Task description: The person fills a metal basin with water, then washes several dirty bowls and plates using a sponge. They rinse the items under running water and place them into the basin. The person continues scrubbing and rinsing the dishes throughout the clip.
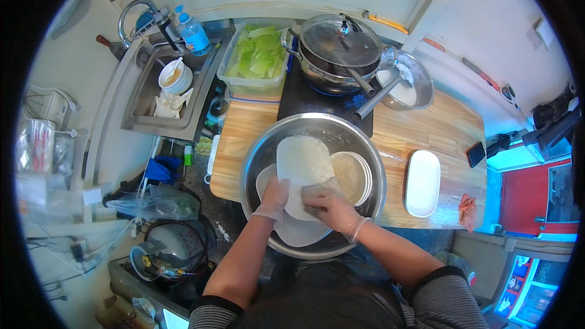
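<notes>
A white oblong plate (304, 157) stands tilted over a large stainless steel basin (378, 164), wet with bubbles on its surface. My left hand (274, 198), in a clear plastic glove, grips the plate's lower left edge. On its lower right part my right hand (327, 203), gloved too, presses a greyish scrubbing pad (315, 197). Several stacked white round bowls (354, 173) sit at the basin's right side, the top one holding cloudy water. More white dishes (301, 233) lie under the plate. What lies beneath them is hidden.
Behind the basin stand a lidded steel pot (340, 55) on a black induction cooker, a pan (411, 87) and a plastic box of lettuce (258, 55). A white oblong dish (422, 183) and a phone (475, 154) lie right. The sink (137, 100) at left holds stacked bowls (176, 77).
</notes>
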The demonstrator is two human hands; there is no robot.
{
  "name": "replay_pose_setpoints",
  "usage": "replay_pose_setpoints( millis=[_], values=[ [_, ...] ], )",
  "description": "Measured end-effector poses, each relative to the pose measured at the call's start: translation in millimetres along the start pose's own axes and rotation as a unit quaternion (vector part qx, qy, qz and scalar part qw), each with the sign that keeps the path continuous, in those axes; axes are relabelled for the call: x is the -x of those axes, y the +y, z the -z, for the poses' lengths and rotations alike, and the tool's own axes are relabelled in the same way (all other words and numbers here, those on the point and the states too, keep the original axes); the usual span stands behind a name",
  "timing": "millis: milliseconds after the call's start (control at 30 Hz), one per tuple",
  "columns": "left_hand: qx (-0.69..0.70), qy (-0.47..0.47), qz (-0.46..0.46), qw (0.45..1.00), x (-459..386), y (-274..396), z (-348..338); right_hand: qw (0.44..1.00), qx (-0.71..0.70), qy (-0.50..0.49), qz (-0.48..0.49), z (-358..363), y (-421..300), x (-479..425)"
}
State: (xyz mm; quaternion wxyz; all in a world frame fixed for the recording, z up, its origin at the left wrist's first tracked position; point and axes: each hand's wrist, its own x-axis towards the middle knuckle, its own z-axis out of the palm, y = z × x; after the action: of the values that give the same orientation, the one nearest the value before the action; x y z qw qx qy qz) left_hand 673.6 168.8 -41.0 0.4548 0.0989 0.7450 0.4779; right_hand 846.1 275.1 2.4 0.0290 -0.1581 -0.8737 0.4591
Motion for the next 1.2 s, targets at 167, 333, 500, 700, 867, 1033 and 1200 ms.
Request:
replay_pose_setpoints(
  millis=[167, 333, 500, 700, 867, 1033, 1200],
  values=[
    [0.084, -0.041, -0.019, 0.995, 2.6, -10.0, -0.4, 0.981, 0.165, 0.091, -0.053, -6.1, 37.6, -27.7],
    [0.091, -0.150, 0.065, 0.982, 15.9, 3.2, 9.6, 0.974, 0.119, 0.177, -0.074, -19.6, 60.4, -86.0],
    [0.066, -0.145, 0.063, 0.985, 18.6, 6.0, 12.9, 0.987, 0.001, 0.140, -0.083, -42.7, 44.9, -117.7],
    [0.172, -0.096, 0.036, 0.980, 11.6, 0.9, 8.2, 0.982, -0.185, -0.002, -0.019, -42.7, 17.0, -105.8],
    [0.317, -0.175, 0.118, 0.924, 11.3, 4.5, 31.5, 0.948, -0.303, -0.075, -0.061, -47.4, -3.8, -58.2],
    [-0.019, -0.009, -0.065, 0.998, -2.6, -1.8, 12.1, 0.974, -0.212, -0.067, -0.036, -66.3, -7.8, -15.9],
    [-0.130, 0.043, -0.109, 0.985, -2.6, -3.4, 10.5, 0.994, 0.095, -0.054, 0.002, -33.6, 5.3, 3.8]
  ],
)
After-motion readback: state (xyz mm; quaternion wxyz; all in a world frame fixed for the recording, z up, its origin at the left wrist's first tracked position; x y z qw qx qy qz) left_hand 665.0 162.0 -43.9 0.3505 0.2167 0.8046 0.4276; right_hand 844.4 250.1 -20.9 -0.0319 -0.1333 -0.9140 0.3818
